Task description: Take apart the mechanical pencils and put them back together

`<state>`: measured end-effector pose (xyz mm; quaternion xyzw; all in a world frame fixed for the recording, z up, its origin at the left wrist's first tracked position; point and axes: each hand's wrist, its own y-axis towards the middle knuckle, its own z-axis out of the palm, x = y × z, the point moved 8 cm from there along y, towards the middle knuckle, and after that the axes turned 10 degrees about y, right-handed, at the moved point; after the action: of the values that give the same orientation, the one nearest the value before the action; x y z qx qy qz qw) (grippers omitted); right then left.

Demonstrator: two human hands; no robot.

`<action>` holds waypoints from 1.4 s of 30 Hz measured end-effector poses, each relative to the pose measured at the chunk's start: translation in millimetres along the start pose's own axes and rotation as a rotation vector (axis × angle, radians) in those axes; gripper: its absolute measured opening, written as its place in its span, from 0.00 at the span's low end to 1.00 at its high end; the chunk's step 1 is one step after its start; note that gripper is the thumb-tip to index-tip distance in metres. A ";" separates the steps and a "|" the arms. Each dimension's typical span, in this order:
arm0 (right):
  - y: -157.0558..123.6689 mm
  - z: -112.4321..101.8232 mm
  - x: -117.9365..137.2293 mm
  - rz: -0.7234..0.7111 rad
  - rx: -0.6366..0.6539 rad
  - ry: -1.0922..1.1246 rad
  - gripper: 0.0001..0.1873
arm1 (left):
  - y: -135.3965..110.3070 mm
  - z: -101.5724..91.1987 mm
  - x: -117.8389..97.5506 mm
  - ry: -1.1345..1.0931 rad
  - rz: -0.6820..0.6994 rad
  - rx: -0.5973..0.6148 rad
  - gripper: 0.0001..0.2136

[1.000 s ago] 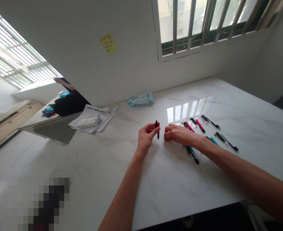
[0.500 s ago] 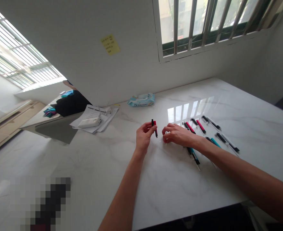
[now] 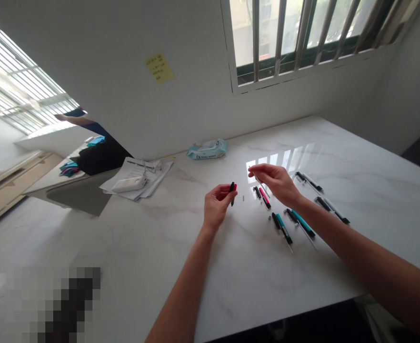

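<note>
My left hand (image 3: 217, 206) is closed on black and red pen parts (image 3: 232, 194), held upright between thumb and fingers just above the table. My right hand (image 3: 277, 182) is raised to the right of it. Its thumb and fingertips pinch a thin pen refill (image 3: 263, 186) that slants down. Between the hands, a small grey piece like a spring (image 3: 243, 198) lies on the marble. Below my right hand is a set of red and black pen parts (image 3: 263, 196). Nearer to me are teal and black pen parts (image 3: 283, 227) and a second teal set (image 3: 302, 223).
White and black pen parts (image 3: 331, 209) lie under and beyond my right forearm, with another set (image 3: 309, 182) behind. A blue wipes pack (image 3: 207, 149) rests by the wall. Papers (image 3: 153, 176) with a white device (image 3: 129, 183) are at the left.
My right hand has lifted and moved away to the right with the refill, uncovering the small grey piece and red pen parts. My left hand has turned the pen parts slightly.
</note>
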<state>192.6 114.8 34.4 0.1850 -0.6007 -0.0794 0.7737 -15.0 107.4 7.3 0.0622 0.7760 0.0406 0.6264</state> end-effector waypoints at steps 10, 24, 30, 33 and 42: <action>-2.6 3.1 -3.7 0.132 -0.023 -0.091 0.19 | -7.3 16.1 0.4 0.042 -0.012 0.086 0.13; -7.9 20.6 -14.5 0.189 0.200 -0.191 0.16 | -10.6 26.1 -1.8 -0.092 -0.025 0.135 0.12; -13.0 27.4 -22.4 -0.059 0.330 -0.746 0.12 | -1.8 6.2 2.0 -0.350 -0.066 0.015 0.11; -16.1 40.3 -34.8 -0.135 0.468 -0.953 0.13 | 0.9 -1.5 -1.8 -0.441 -0.036 -0.020 0.12; -12.4 44.9 -38.4 -0.098 0.436 -0.875 0.08 | -0.5 -6.8 -0.8 -0.315 -0.092 -0.002 0.15</action>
<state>140.6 108.0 4.5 0.3197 -0.8628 -0.0584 0.3873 -21.5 106.9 9.4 0.0316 0.6701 0.0026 0.7416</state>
